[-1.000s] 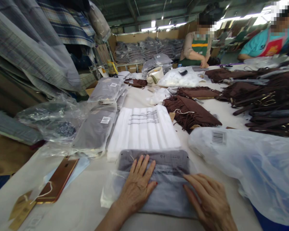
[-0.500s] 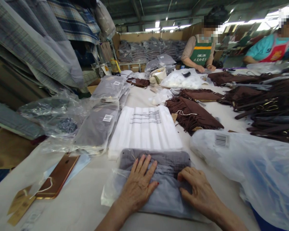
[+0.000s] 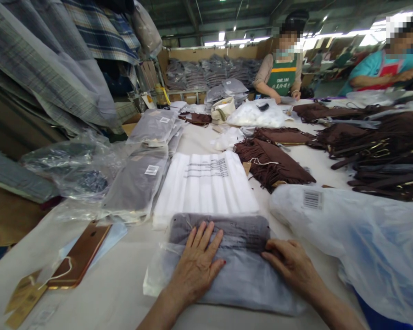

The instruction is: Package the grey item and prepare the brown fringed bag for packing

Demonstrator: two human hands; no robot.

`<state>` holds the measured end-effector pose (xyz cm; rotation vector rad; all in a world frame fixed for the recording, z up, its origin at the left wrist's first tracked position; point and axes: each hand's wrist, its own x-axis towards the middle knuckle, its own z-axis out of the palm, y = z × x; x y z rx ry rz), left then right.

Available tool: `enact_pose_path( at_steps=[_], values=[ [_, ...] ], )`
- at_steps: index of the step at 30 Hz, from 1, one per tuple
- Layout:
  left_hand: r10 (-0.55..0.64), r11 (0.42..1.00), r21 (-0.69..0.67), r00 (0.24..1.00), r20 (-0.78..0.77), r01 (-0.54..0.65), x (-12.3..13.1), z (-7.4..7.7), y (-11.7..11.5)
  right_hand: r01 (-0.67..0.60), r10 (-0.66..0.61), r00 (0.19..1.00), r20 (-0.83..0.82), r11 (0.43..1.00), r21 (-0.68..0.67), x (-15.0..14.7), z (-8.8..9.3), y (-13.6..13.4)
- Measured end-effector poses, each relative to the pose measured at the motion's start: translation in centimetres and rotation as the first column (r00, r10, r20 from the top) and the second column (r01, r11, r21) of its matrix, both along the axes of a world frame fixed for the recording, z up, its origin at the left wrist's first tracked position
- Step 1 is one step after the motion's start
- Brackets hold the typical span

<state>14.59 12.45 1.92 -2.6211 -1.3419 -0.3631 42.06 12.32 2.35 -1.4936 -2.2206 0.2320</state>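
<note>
A folded grey garment in a clear plastic bag lies on the white table right before me. My left hand presses flat on its left half, fingers stretched out. My right hand rests on the bag's right edge with fingers curled against the plastic. Just beyond the bag sits a stack of white printed plastic bags.
Bagged grey garments lie to the left, a brown phone and paper tags near the left edge. A large plastic bag fills the right. Brown fringed garments lie beyond; two other people work at the far end.
My right hand has slid from the middle of the bag toward its right edge. My left hand has stayed flat in place.
</note>
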Motion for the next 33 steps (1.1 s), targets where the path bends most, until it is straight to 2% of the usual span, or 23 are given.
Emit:
enact_pose_path(
  at_steps=[3, 6, 8, 10, 11, 13, 16, 19, 22, 25, 30, 33],
  values=[
    [-0.002, 1.000, 0.031, 1.000, 0.000, 0.002, 0.0, 0.0, 0.0, 0.069, -0.069, 0.998, -0.007, 0.990, 0.123, 0.6, -0.8, -0.4],
    [-0.005, 0.999, 0.043, 1.000, 0.004, 0.004, 0.0, 0.1, 0.0, 0.144, -0.152, 0.988, 0.003, 0.943, 0.301, 0.2, 0.3, -1.5],
    [-0.005, 0.999, 0.044, 1.000, 0.002, 0.005, 0.0, 0.0, 0.0, 0.092, -0.119, 0.992, 0.041, 0.909, 0.407, -0.9, 1.7, -2.6],
    [-0.006, 0.999, 0.050, 1.000, -0.005, 0.007, -0.1, 0.0, 0.0, -0.036, -0.017, 0.994, 0.112, 0.889, 0.457, -2.6, 2.6, -3.7],
    [-0.007, 0.998, 0.055, 1.000, -0.008, 0.007, -0.1, -0.1, 0.0, -0.096, 0.027, 0.988, 0.153, 0.882, 0.462, -3.5, 2.7, -4.2],
    [-0.010, 0.998, 0.068, 1.000, -0.017, 0.011, -0.2, -0.2, 0.1, -0.154, 0.036, 0.966, 0.257, 0.877, 0.456, -5.1, 1.9, -4.8],
    [-0.030, 0.994, 0.100, 0.999, -0.027, 0.032, -0.1, -0.2, 0.3, -0.122, -0.039, 0.929, 0.368, 0.908, 0.402, -6.3, -0.3, -5.0],
    [-0.053, 0.985, 0.166, 0.998, -0.026, 0.057, 0.1, 0.0, 0.2, -0.091, -0.064, 0.918, 0.391, 0.927, 0.365, -6.3, -1.7, -5.0],
    [-0.167, 0.962, 0.208, 0.984, -0.061, 0.176, 0.6, 0.7, -0.3, -0.095, -0.056, 0.918, 0.392, 0.930, 0.355, -6.1, -1.8, -5.0],
    [-0.281, 0.943, 0.146, 0.950, -0.140, 0.300, 1.1, 1.3, -0.7, -0.087, -0.065, 0.920, 0.387, 0.928, 0.362, -5.7, -1.9, -5.1],
    [-0.243, 0.960, 0.097, 0.952, -0.188, 0.264, 1.2, 1.1, -0.7, 0.074, -0.234, 0.909, 0.344, 0.905, 0.419, -3.9, -2.9, -4.9],
    [-0.249, 0.951, 0.145, 0.954, -0.165, 0.273, 1.0, 0.7, -0.4, 0.097, -0.274, 0.899, 0.341, 0.884, 0.457, -2.4, -2.2, -5.6]
  ],
)
